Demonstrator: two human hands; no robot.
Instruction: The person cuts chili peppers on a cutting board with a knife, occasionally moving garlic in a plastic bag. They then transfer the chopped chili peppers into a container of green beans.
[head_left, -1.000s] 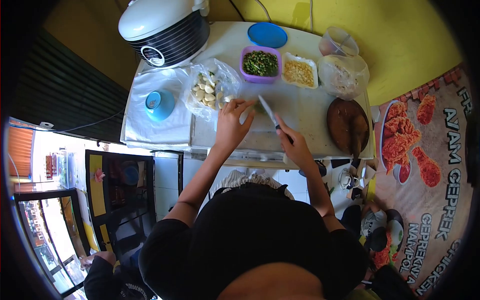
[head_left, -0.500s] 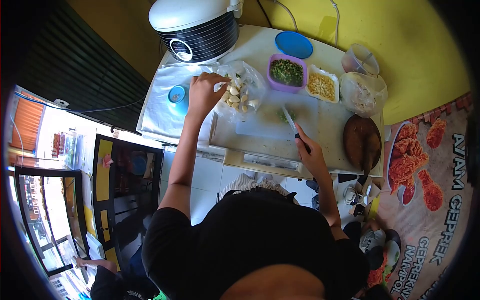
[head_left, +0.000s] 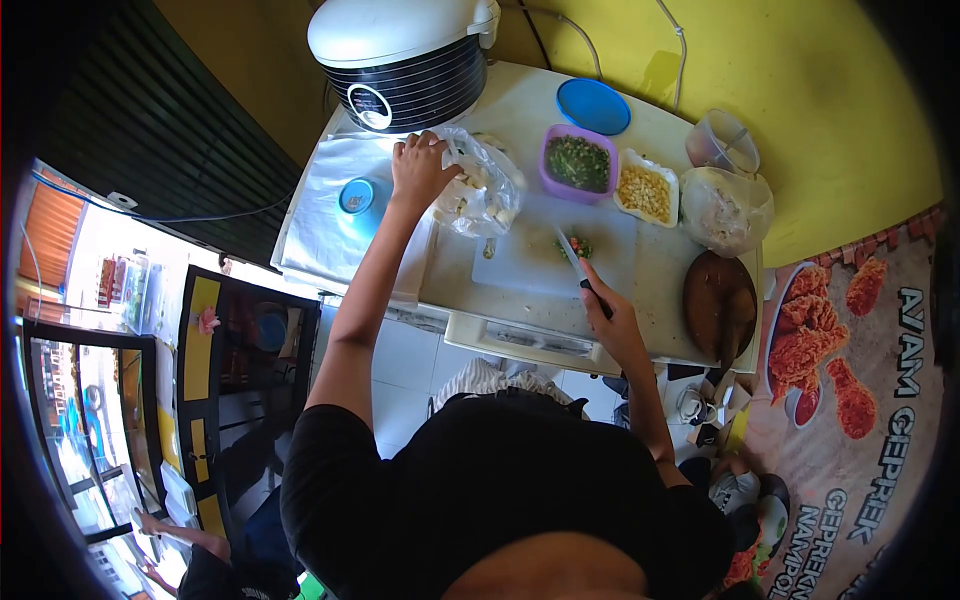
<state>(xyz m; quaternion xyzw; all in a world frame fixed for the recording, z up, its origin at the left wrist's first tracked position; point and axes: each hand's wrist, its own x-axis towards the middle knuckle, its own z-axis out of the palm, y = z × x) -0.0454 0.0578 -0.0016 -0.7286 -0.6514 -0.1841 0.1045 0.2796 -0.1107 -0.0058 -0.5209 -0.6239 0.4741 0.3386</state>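
Note:
My left hand [head_left: 420, 170] pinches the upper left edge of a clear plastic bag [head_left: 480, 180] with pale peeled cloves in it. In my right hand [head_left: 612, 315] is a knife [head_left: 572, 255], its blade pointing up and left over the translucent cutting board [head_left: 520, 265]. Chopped green and red bits [head_left: 577, 245] lie on the board by the blade. Behind the board stand a purple container [head_left: 578, 163] of chopped greens and a white tray [head_left: 646, 190] of pale yellow pieces.
A rice cooker [head_left: 400, 70] stands at the back left, a blue-lidded container [head_left: 358, 198] below it. At the right are a filled plastic bag [head_left: 728, 200], a clear tub [head_left: 722, 140] and a round brown board [head_left: 705, 300]. Another person's arm [head_left: 190, 538] shows lower left.
The plastic bag has been pulled over the cloves, and my left hand has its edge. Red bits now show by the blade. The view has shifted slightly.

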